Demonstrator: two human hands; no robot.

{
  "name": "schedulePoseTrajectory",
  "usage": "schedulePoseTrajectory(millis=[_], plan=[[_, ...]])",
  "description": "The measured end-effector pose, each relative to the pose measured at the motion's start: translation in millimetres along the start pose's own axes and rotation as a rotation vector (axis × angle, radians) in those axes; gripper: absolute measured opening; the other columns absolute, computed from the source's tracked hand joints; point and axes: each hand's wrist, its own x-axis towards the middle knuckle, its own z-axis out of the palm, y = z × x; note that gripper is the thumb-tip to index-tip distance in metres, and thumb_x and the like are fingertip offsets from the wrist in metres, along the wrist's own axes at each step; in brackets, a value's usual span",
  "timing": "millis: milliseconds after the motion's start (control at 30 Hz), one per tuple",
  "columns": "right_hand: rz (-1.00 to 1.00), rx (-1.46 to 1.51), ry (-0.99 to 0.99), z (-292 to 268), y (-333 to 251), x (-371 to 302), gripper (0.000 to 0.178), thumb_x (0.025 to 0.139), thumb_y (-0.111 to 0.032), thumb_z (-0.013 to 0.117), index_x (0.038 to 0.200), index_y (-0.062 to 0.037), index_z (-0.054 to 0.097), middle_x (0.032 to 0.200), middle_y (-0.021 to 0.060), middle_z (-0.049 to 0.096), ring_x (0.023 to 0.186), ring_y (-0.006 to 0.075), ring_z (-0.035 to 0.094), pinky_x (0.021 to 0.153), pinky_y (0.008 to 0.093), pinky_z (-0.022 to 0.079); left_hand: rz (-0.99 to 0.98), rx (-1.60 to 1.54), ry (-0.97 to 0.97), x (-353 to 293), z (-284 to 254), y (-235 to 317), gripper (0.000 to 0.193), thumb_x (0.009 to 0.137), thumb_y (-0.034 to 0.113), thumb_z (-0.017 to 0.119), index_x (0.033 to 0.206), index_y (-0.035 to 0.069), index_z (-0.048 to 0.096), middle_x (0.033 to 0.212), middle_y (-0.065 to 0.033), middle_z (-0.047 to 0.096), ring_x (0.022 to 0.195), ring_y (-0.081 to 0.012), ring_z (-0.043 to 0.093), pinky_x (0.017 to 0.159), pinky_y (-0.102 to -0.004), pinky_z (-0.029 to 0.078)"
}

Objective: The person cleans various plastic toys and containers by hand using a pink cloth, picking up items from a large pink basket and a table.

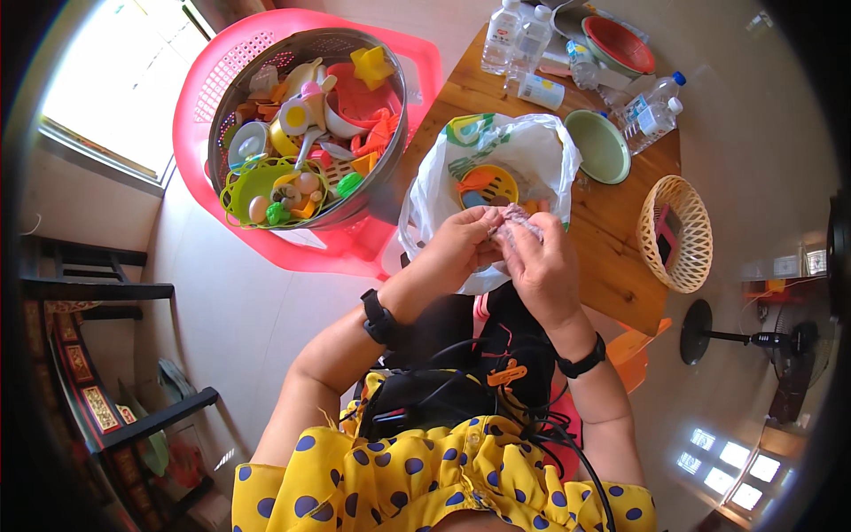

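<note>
A small, crumpled, greyish-pink piece that looks like cloth point(516, 215) is pinched between my two hands. My left hand point(464, 238) holds one side of it with bent fingers, and my right hand point(541, 259) grips the other side. Just beneath them is an opened white plastic bag point(432, 191) with green and yellow print, its mouth spread wide. Inside the bag a round yellow toy piece with holes point(503, 183) and an orange piece point(476, 179) show; the rest of the contents is partly hidden by my hands.
At left, a metal tub point(390, 168) full of plastic toys rests on a pink chair point(199, 115). On the wooden table point(612, 279) stand several clear bottles point(532, 40), a green bowl point(597, 149) and a woven basket point(700, 239). Black cables point(554, 434) hang over my lap.
</note>
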Motion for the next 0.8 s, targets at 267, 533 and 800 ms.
schedulePoseTrajectory(millis=[267,533,800], plan=[[0.089,0.244,-0.039,0,2,0,0.023,0.082,-0.006,0.077,0.102,-0.0007,0.067,0.103,0.0157,0.058,0.094,0.034,0.063,0.08,0.0413,0.054,0.065,0.042,0.1,0,6,9,0.029,0.105,0.022,0.052,0.125,0.001,0.056,0.114,-0.0102,0.066,0.103,-0.0194,0.066,0.091,-0.035,0.054],[0.327,0.58,0.019,-10,16,-2,0.019,0.095,-0.015,0.069,0.103,0.0012,0.065,0.104,0.009,0.055,0.092,0.0199,0.06,0.085,0.0303,0.048,0.062,-0.107,0.117,6,0,13,0.024,0.103,0.013,0.051,0.125,0.004,0.057,0.111,-0.0052,0.068,0.098,-0.0171,0.065,0.086,-0.0317,0.053],[0.538,1.107,0.046,-9,6,8,0.043,0.1,-0.019,0.064,0.135,-0.0013,0.047,0.126,0.0077,0.053,0.115,0.0165,0.054,0.102,0.0311,0.045,-0.105,-0.344,-0.24,20,-6,-6,0.029,0.101,0.014,0.054,0.129,0.006,0.056,0.122,-0.0068,0.064,0.113,-0.0212,0.061,0.104,-0.0383,0.044]])
